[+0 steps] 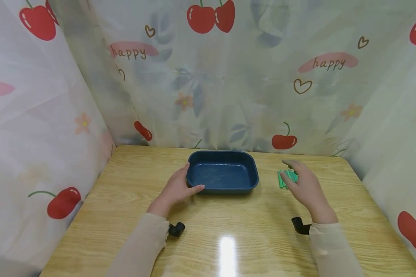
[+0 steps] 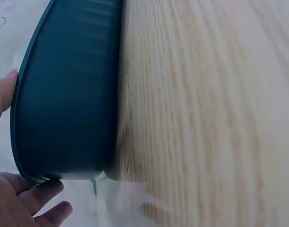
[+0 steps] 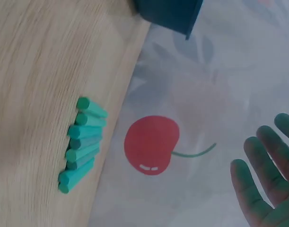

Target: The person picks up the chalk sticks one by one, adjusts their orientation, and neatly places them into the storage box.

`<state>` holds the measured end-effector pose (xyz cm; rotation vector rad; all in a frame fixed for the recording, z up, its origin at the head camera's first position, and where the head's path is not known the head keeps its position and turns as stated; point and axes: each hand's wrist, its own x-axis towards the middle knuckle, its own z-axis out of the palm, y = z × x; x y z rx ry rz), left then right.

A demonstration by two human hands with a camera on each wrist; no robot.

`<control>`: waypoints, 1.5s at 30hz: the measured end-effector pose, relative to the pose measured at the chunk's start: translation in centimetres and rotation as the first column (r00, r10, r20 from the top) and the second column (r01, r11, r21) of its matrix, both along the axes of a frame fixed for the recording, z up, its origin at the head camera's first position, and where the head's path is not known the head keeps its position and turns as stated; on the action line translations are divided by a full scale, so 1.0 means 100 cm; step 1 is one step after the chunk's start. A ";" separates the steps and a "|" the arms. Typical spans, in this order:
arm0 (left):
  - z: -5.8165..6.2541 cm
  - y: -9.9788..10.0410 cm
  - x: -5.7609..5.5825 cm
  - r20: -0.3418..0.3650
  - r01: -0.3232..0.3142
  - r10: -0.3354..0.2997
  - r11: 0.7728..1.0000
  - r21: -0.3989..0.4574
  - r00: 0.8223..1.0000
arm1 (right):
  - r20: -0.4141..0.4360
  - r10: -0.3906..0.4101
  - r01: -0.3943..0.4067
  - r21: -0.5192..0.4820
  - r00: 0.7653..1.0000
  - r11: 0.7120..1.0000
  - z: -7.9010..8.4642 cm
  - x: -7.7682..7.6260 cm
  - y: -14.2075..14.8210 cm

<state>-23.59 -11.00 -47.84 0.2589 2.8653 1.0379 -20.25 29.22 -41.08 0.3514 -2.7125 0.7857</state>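
A dark blue rectangular basin (image 1: pixel 223 191) rests on the wooden table. My left hand (image 1: pixel 175 188) holds its near left corner, thumb along the front wall and fingers against the left end. In the left wrist view the thumb and fingertips meet the basin's rim (image 2: pixel 16 137). To the right, several short green sticks (image 3: pixel 80 153), like chalk, lie side by side in a row. Over them hovers my right hand (image 1: pixel 306 188), thumb and fingers apart with nothing between. Its fingers (image 3: pixel 258 163) look greenish in the right wrist view.
The light wooden table (image 1: pixel 124 200) is walled at the back and sides by a cherry-print curtain (image 1: pixel 222 104). Black curved camera mounts (image 1: pixel 176 229) stick out at both wrists. The sticks lie near the table's far edge.
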 end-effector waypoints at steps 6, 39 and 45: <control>-0.001 0.001 0.001 0.001 0.000 0.000 1.000 0.016 1.000 | -0.052 -0.025 0.022 -0.046 0.998 0.999 -0.006 -0.001 0.018; -0.003 0.000 0.001 0.027 -0.018 0.016 0.997 0.069 1.000 | 0.491 0.007 0.083 -0.161 0.871 0.983 -0.049 -0.071 0.091; -0.005 0.000 0.002 0.026 -0.017 0.015 0.997 0.075 1.000 | 0.491 -0.021 0.080 -0.100 0.871 0.992 -0.057 -0.077 0.097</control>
